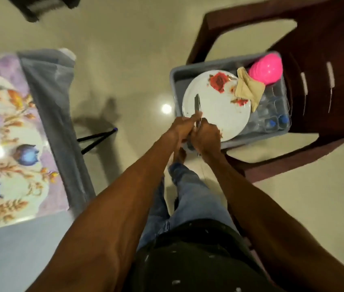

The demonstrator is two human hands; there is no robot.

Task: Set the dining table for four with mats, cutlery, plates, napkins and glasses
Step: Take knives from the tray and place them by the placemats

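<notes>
Both hands, left hand (182, 128) and right hand (205, 137), keep a joint grip on silvery cutlery (197, 106) above a white rose-patterned plate (217, 106) in a grey tub (174, 81) on a brown chair (324, 49).

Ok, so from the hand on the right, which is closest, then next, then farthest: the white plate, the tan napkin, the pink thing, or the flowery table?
From the right hand, in the head view:
1. White plate, just beyond the hand, in the grey tub.
2. Tan napkin, on the plate's far right edge.
3. Pink thing, at the tub's far corner.
4. Flowery table, far off to the left.
</notes>
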